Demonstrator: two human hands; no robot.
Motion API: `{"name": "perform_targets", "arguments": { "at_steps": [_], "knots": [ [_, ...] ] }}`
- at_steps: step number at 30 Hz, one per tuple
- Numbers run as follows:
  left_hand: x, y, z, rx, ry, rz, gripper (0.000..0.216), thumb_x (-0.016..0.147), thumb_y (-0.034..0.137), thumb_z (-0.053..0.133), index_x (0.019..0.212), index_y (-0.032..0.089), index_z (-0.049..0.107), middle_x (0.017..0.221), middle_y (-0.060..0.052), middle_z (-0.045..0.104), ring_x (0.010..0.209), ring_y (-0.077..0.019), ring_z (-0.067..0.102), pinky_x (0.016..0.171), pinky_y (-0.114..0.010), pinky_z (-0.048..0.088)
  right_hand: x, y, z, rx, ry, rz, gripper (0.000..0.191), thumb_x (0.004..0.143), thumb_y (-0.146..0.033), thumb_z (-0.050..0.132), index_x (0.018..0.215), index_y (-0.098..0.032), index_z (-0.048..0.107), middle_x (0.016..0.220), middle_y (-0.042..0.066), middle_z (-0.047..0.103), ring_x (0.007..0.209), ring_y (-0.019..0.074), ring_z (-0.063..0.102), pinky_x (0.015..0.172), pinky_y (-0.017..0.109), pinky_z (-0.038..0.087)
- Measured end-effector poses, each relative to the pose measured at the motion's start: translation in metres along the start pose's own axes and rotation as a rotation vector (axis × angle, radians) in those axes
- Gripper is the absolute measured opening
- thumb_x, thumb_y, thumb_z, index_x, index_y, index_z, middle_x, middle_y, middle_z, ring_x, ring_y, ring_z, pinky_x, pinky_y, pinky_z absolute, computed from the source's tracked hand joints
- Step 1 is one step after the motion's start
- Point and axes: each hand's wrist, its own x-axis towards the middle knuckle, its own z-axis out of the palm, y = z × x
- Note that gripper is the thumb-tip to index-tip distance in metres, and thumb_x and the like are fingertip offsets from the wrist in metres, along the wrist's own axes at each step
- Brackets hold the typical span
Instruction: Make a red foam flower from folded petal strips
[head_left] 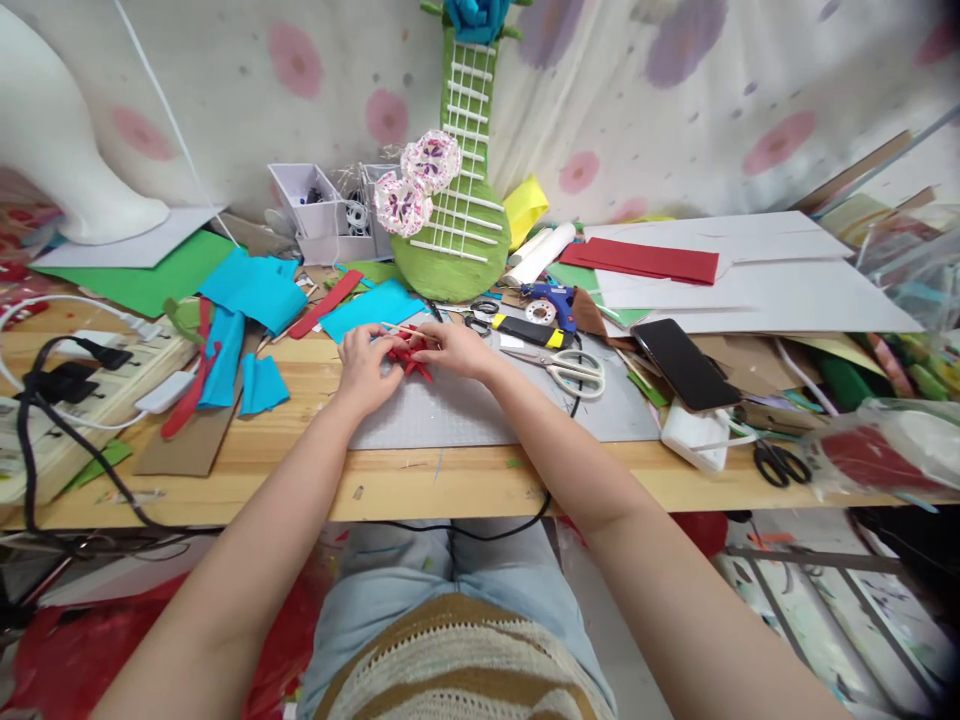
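Observation:
Both my hands meet over a small red felt piece (409, 355) with several pointed strips, lying at the far edge of the grey cutting mat (480, 410). My left hand (364, 365) curls its fingers onto the piece's left side. My right hand (454, 348) pinches its right side from above. A thin wooden stick (405, 329) lies just behind the fingers. White-handled scissors (562, 368) rest to the right of my right hand.
A green guitar-shaped craft (457, 215) with fabric flowers stands at the back. Blue felt scraps (251, 300), a blue glue gun (551, 298), a black phone (684, 363), black scissors (780, 462), a power strip (90, 385) with cables and sheets of paper (750, 285) crowd the wooden table (420, 485).

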Motion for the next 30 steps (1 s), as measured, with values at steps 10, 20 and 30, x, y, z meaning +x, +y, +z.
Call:
{"name": "perform_targets", "arguments": {
  "at_steps": [10,20,30],
  "knots": [
    [0.006,-0.005,0.007,0.065,0.03,0.059,0.023,0.071,0.026,0.06,0.093,0.024,0.067,0.113,-0.009,0.049,0.11,-0.0285,0.042,0.094,-0.044,0.033,0.002,0.006,0.009,-0.059,0.044,0.03,0.021,0.078,-0.035,0.055,0.091,-0.021,0.064,0.076,-0.003,0.063,0.067,0.0107,0.049,0.059,0.021,0.026],
    [-0.001,0.01,0.001,0.048,0.167,0.044,0.015,0.068,0.021,0.063,0.083,0.023,0.065,0.102,-0.006,0.053,0.106,-0.0249,0.046,0.094,-0.041,0.032,0.001,0.001,0.011,-0.019,0.079,0.108,0.015,0.075,-0.033,0.051,0.077,-0.019,0.058,0.072,-0.003,0.06,0.064,0.0097,0.047,0.057,0.021,0.025],
    [-0.011,0.022,0.006,0.035,0.061,-0.246,0.018,0.07,0.045,0.07,0.071,0.026,0.07,0.086,-0.004,0.059,0.096,-0.0251,0.048,0.084,-0.043,0.034,-0.001,0.005,0.01,-0.003,0.09,0.106,0.014,0.073,-0.029,0.048,0.08,-0.02,0.058,0.074,-0.003,0.06,0.065,0.0104,0.048,0.057,0.022,0.028]
  ]
}}
